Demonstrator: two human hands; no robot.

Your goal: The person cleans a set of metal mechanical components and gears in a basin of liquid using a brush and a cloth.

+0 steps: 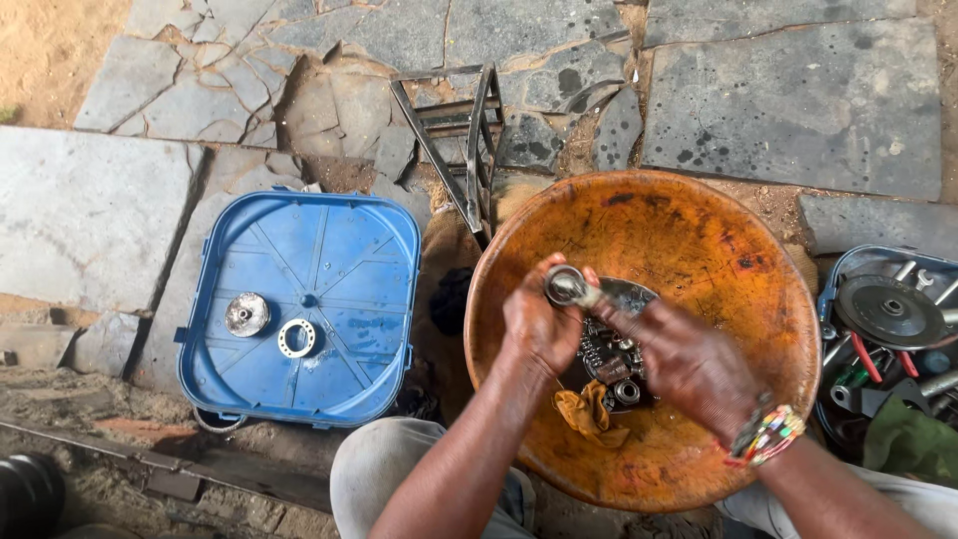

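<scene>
Ring-shaped metal part (566, 286) sits above the orange basin (699, 240), pinched in the left hand (539, 324); the right hand (689, 364) closes its fingers on the part's other side. Small metal parts (611, 361) and a yellow rag (589, 412) lie in the basin's bottom. A blue lid (349, 250) to the left carries a disc (246, 313) and a ring (296, 338).

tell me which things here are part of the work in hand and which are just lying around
In hand: left hand, right hand, round metal part, orange basin, small metal parts, yellow rag.
Lying about: blue lid, metal disc, ring, metal frame, tool tray.
</scene>
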